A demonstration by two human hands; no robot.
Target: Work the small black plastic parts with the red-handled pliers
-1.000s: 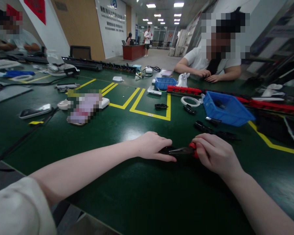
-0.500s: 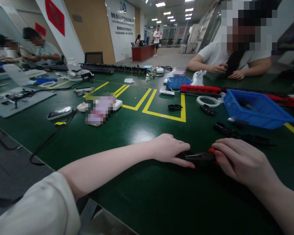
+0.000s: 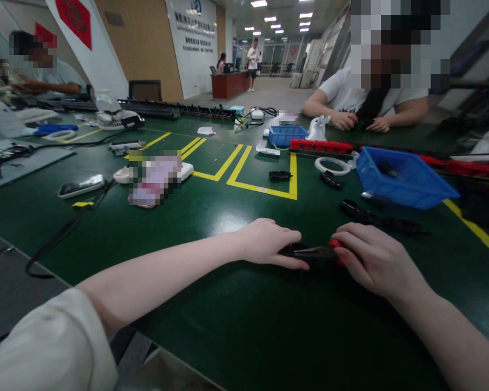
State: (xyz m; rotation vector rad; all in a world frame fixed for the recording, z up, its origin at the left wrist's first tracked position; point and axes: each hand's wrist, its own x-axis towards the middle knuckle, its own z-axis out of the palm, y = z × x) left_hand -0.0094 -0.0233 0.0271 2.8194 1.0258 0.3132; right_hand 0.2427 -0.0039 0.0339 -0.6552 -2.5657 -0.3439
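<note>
My left hand [image 3: 271, 242] lies on the green table [image 3: 236, 326], fingers closed over a small black part [image 3: 288, 250] that is mostly hidden under them. My right hand [image 3: 375, 260] is closed round the red handles of a pair of needle-nose pliers [image 3: 318, 251]. The pliers' metal jaws point left and reach the black part beside my left fingertips. Whether the jaws grip it I cannot tell.
A blue bin [image 3: 403, 179] sits at the right with black parts [image 3: 358, 210] in front of it. Further back lie a smaller blue bin [image 3: 286, 136], a red strip [image 3: 318, 145], a white ring [image 3: 332, 165] and yellow floor-tape lines [image 3: 264, 189]. A person in white sits opposite; a cable [image 3: 65, 228] trails left.
My hands keep the same grip on the part and pliers. The view swung right, then partly back left; both hands stay in place on the table.
</note>
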